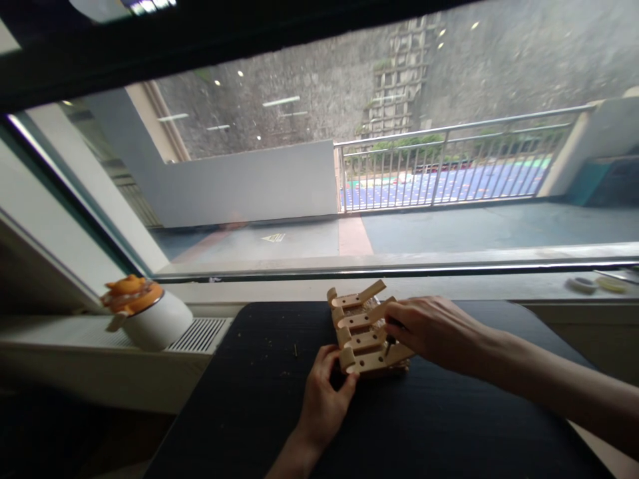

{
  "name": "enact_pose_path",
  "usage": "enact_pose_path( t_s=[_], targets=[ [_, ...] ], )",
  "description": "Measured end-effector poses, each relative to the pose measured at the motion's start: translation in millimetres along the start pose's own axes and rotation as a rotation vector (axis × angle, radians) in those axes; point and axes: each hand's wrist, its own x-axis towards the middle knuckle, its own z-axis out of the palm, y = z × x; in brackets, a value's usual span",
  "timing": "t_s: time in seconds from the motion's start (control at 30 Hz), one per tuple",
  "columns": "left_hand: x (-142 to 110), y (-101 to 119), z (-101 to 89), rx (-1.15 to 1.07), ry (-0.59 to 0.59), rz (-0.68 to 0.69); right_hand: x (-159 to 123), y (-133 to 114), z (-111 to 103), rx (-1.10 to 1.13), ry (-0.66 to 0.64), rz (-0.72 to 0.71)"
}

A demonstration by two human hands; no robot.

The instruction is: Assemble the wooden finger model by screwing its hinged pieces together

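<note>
A pale wooden piece [363, 360] made of several parallel curved slats with dark holes lies on the black table, near its far edge. My left hand [323, 392] grips its near left corner, thumb and fingers closed around the end of the nearest slat. Above its right side, my right hand [419, 326] is closed around a small dark-handled screwdriver [390, 343]. The tool points down at the right part of the nearest slats; its handle is mostly hidden in my fist, and I cannot tell what its tip touches.
On the black table [239, 412], a small screw-like piece [295, 350] and crumbs lie left of the wood. A white pot [157, 321] with an orange lid stands on the left ledge. Tape rolls [583, 285] sit on the windowsill at right. A large window rises behind.
</note>
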Motion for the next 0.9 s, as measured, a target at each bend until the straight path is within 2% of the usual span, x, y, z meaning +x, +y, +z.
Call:
enact_pose_path(
  t_s=[0.1, 0.2, 0.3, 0.4, 0.63, 0.9],
  targets=[
    [0, 0, 0.0, 0.009, 0.014, 0.006, -9, 4, -15, 0.063, 0.101, 0.008],
    [0, 0, -0.2, 0.007, 0.012, -0.001, -21, 7, -14, 0.123, 0.145, -0.012],
    [0, 0, -1.1, -0.005, -0.021, -0.016, -33, 12, 2, 0.207, 0.178, 0.005],
    [1, 0, -1.4, -0.010, -0.036, -0.022, -40, 17, 21, 0.279, 0.242, 0.098],
    [1, -2, 0.2, -0.004, -0.033, -0.018, -35, 16, 48, 0.430, 0.440, 0.203],
    [-1, -9, 1.9, 0.034, -0.003, -0.003, -31, 15, 69, 0.525, 0.412, 0.176]
  ],
)
